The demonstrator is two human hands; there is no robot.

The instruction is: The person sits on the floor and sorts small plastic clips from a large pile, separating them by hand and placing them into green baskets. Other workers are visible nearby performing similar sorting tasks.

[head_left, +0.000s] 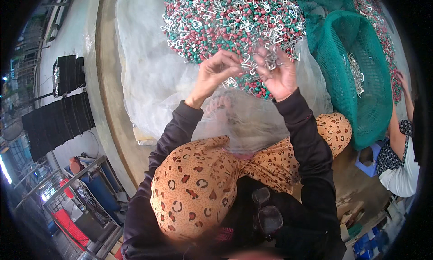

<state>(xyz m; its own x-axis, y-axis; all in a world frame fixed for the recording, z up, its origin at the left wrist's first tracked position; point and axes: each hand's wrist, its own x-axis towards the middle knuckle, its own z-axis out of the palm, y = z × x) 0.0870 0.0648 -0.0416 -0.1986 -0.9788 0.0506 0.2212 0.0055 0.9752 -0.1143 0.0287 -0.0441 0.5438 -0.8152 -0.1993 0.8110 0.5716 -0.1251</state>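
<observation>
A heap of small red and green pieces [234, 28], mixed with silver wire clips [246, 25], lies on a pale mesh sheet in front of me. Over its near edge my left hand [217, 71] is closed in a pinch, thumb against fingers; what sits between the tips is too small to make out. Facing it, my right hand [280, 73] has its fingers curled around a few silver wire clips [270, 59], and the fingers are somewhat blurred. More clips lie between the two hands.
Pale mesh sheeting [144, 79] spreads under the heap and over my lap. On the right stands a green mesh basket [333, 70] with silver clips [355, 73] inside. Beyond it, another person's arm [401, 125] reaches to a second heap [383, 39]. A metal-framed rack [85, 170] stands left.
</observation>
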